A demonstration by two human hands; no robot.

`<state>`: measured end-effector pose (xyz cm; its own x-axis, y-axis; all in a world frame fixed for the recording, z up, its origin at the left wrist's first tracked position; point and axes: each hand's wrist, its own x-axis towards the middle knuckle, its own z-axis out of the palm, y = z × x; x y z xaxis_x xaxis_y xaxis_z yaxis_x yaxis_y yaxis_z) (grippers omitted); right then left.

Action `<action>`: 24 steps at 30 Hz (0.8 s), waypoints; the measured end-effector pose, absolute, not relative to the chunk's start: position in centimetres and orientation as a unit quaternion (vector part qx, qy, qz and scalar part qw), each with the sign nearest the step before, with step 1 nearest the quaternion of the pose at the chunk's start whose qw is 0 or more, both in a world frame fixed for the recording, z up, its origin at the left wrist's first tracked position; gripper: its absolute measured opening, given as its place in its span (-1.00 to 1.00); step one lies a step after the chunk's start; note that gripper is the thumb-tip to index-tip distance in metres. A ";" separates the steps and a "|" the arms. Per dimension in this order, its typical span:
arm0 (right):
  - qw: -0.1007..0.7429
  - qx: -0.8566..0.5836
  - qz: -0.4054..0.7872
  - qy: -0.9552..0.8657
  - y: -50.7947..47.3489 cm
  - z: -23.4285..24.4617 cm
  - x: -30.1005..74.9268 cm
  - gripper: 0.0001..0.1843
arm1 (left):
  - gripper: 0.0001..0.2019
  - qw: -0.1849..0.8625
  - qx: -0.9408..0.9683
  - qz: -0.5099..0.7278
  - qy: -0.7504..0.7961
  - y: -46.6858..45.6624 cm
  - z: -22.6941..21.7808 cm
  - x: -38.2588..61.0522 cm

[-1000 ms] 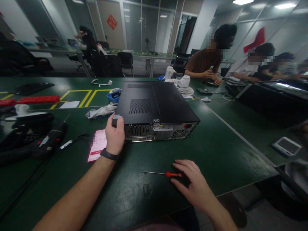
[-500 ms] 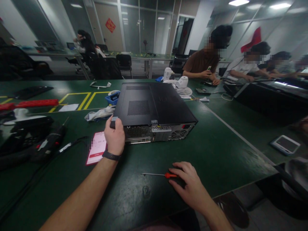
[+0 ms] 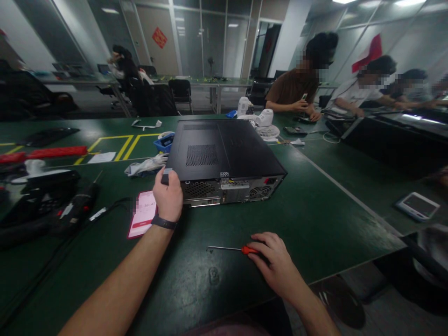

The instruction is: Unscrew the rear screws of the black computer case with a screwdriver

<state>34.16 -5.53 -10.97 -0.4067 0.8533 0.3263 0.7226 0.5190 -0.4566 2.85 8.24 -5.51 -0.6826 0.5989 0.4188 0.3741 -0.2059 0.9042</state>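
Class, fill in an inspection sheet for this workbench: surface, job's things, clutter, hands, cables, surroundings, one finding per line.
Surface: green table, yellow marking lines at far left.
Job's things: black computer case lying flat, rear panel facing the camera; red-handled screwdriver lying on the table.
Clutter: pink card, power screwdriver, white gloves, blue tray, small white fan.
Hands: left hand grips the case's near-left corner; right hand rests on the screwdriver handle.
Cables: black cable beside the power screwdriver.
Surroundings: other people seated at tables behind.
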 end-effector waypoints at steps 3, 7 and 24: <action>0.276 -0.477 0.125 -0.825 -5.5 -11.1 34.1 -0.80 | -0.52 0.089 0.390 0.670 0.626 8.6 -5.5 3.0; 0.286 -0.483 0.131 -0.817 -5.6 -10.9 34.1 -0.81 | -0.52 0.097 0.396 0.670 0.620 9.1 -5.6 3.1; 0.312 -0.497 0.171 -0.791 -6.1 -10.2 34.2 -0.85 | -0.45 0.007 0.433 0.615 0.659 2.0 -5.7 2.1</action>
